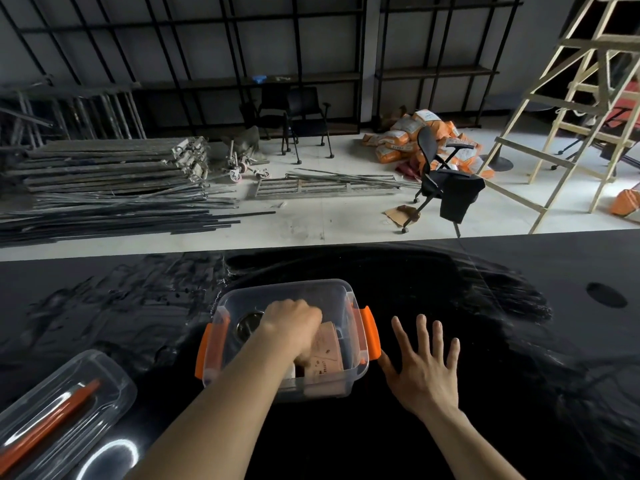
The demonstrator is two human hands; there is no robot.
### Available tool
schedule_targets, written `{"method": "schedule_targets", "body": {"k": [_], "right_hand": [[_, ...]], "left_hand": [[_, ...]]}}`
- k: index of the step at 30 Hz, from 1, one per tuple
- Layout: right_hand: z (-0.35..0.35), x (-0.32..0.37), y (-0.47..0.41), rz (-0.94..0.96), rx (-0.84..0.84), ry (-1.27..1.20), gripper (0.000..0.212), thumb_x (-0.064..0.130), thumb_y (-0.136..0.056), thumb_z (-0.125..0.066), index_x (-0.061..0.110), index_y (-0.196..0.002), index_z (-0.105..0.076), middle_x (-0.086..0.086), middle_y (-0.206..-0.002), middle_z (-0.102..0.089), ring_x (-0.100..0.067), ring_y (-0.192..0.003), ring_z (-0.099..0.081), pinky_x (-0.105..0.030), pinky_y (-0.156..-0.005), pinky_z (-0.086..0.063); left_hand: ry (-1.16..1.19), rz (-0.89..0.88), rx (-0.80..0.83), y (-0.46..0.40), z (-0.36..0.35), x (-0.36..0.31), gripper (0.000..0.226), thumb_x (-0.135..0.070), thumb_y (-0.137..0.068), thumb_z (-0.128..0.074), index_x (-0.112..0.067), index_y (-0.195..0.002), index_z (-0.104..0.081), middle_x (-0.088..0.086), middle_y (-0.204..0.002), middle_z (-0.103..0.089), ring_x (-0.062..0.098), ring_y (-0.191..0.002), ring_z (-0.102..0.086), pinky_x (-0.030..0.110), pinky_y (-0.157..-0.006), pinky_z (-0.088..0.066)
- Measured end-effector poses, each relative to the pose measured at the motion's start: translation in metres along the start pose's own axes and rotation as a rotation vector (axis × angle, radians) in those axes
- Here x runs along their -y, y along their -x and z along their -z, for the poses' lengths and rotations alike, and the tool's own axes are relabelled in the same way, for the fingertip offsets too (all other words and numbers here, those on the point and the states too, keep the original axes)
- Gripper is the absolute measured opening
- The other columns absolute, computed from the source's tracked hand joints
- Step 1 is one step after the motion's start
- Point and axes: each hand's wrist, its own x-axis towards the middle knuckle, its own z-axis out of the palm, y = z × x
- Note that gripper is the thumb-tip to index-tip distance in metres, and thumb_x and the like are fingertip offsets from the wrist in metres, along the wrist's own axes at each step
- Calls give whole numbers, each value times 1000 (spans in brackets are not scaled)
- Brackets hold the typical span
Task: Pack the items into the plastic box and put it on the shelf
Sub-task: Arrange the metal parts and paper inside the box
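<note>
A clear plastic box [311,289] with orange side latches stands on the black table, straight ahead of me. My left hand [294,320] reaches down inside it, fingers curled on a brown printed packet [327,348]. A round metal item [249,323] lies in the box's left part. My right hand [420,362] rests flat on the table just right of the box, fingers spread, thumb touching the right orange latch [370,332]. The box's clear lid [62,410], with an orange handle, lies at the lower left.
The black table [485,306] runs across the whole view, with a round hole [606,294] at the far right. Beyond its far edge are stacked metal bars, office chairs, orange sacks, a wooden ladder and black wall shelving [311,77].
</note>
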Motion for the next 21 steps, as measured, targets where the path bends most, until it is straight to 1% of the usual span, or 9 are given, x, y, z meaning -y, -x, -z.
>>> {"method": "schedule_targets", "body": {"k": [2,3,4,6,8,10,14,17,21], "right_hand": [[19,0,-6,-46,-57,-145,61,66,-91,-40,39,-146,-41,-8,-159,-34,-32,-149,-24,-51,-120,-16],[34,-1,-9,-75,-133,-260,45,56,-91,-51,36,-130,-60,-7,-141,-55,-30,-133,-48,-47,-108,-38],[49,1,-13,-91,-229,-386,27,45,-90,-58,33,-112,-70,-4,-120,-66,-30,-112,-62,-40,-87,-49],[84,14,-21,-20,-454,-531,9,26,-89,-63,27,-91,-72,1,-95,-68,-28,-85,-67,-31,-65,-44],[114,36,-24,164,-607,-532,8,20,-88,-62,23,-88,-69,4,-90,-67,-23,-74,-65,-32,-60,-48],[135,68,-18,419,-620,-487,12,19,-90,-57,21,-93,-69,6,-90,-69,-18,-71,-64,-33,-60,-52],[128,118,-2,777,-191,-234,24,12,-89,-51,20,-99,-71,5,-102,-71,-14,-87,-66,-30,-70,-52],[109,135,-1,664,252,112,28,-1,-86,-56,13,-104,-71,-6,-109,-70,-24,-100,-67,-28,-64,-43],[87,135,-6,499,600,148,35,-3,-86,-58,11,-117,-66,-6,-102,-63,-21,-88,-59,-32,-74,-44]], "left_hand": [[105,-34,-128,10,9,12,27,-22,-85,-74,-23,-109,-62,1,-114,-66,22,-102,-63,32,-74,-46],[129,-56,-168,12,12,14,25,-20,-86,-73,-25,-108,-63,-1,-115,-66,20,-102,-62,31,-73,-45],[140,-82,-199,15,12,16,25,-18,-86,-73,-28,-108,-64,-4,-115,-66,19,-103,-62,30,-73,-44],[128,-137,-211,19,8,19,26,-17,-86,-73,-31,-108,-67,-8,-116,-66,16,-105,-63,28,-75,-44],[118,-198,-155,21,1,17,30,-16,-87,-72,-34,-111,-69,-10,-118,-66,14,-108,-62,29,-84,-45],[104,-261,-85,24,-7,20,36,-13,-87,-71,-37,-114,-70,-12,-120,-66,13,-109,-62,33,-97,-44],[100,-286,35,21,-18,24,44,-2,-87,-63,-35,-115,-72,-8,-115,-72,16,-102,-68,43,-94,-54],[8,-250,200,18,-18,25,41,-4,-88,-60,-23,-124,-66,1,-127,-66,24,-109,-66,41,-92,-54],[0,-225,170,19,-13,19,27,-19,-96,-57,-21,-118,-71,3,-117,-72,24,-106,-67,26,-62,-46]]}}
